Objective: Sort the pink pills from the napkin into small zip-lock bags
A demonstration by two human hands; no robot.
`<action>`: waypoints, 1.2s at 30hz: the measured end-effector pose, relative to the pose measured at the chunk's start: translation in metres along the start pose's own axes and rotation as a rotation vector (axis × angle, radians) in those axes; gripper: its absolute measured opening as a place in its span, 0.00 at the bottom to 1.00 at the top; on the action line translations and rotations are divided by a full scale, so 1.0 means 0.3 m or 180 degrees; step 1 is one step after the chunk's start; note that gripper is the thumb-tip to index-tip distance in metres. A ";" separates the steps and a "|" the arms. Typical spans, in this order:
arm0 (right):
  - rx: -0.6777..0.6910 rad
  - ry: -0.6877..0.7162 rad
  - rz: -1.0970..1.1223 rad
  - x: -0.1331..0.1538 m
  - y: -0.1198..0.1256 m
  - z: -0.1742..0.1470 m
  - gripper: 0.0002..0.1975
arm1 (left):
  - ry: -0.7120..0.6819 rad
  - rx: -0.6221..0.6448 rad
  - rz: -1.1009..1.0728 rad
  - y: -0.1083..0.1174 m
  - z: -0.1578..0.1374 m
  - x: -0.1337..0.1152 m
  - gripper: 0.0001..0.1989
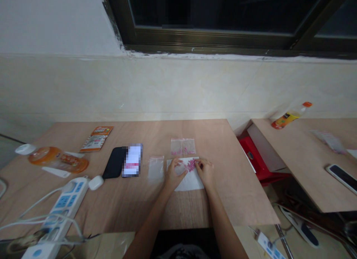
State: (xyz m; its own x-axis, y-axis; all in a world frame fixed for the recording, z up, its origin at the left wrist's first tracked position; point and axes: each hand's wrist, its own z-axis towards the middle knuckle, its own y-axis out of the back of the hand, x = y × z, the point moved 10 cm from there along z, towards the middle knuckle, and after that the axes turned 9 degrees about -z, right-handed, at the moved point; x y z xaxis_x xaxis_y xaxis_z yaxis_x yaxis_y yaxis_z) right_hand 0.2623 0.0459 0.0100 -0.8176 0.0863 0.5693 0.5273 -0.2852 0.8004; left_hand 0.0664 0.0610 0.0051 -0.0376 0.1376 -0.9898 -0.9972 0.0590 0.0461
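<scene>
A small pile of pink beads point(191, 165) lies on a white sheet of paper point(189, 184) in front of me. My left hand point(174, 174) is closed on a small clear plastic bag point(180, 168), its mouth turned toward the beads. At the pile's right edge, the fingertips of my right hand point(205, 171) are pinched together; whatever is between them is too small to make out. Just beyond the paper lie two little zip bags, a left one point(176, 146) and a right one point(189, 146), with some pink beads in each. Flat clear zip bags point(156, 169) rest left of the paper.
To the left are a lit phone point(132, 160), a black phone-like item point(113, 162), an orange packet point(97, 138), a lying drink bottle point(58, 159), a white charger point(96, 182) and a power strip point(63, 210) with cables. A second table point(304, 155) stands right, across a gap.
</scene>
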 end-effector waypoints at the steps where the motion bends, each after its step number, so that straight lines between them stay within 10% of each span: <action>1: -0.0007 -0.0001 0.0027 -0.001 0.001 0.000 0.15 | -0.0015 0.0013 0.0013 -0.001 0.000 0.002 0.35; 16: 0.0097 0.0414 0.1079 0.147 -0.033 -0.023 0.15 | -0.0153 0.0042 0.0111 0.004 0.001 -0.015 0.33; 36: 0.0123 0.0002 -0.0274 0.005 0.037 -0.047 0.14 | 0.0069 -0.0055 -0.0111 0.006 0.001 -0.012 0.34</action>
State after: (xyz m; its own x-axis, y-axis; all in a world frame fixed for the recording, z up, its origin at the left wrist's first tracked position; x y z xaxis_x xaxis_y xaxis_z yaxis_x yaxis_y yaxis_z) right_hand 0.2636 0.0293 0.0172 -0.8604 0.1083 0.4979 0.4635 -0.2397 0.8531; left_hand 0.0647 0.0608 0.0088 -0.0041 0.1142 -0.9935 -0.9989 0.0463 0.0095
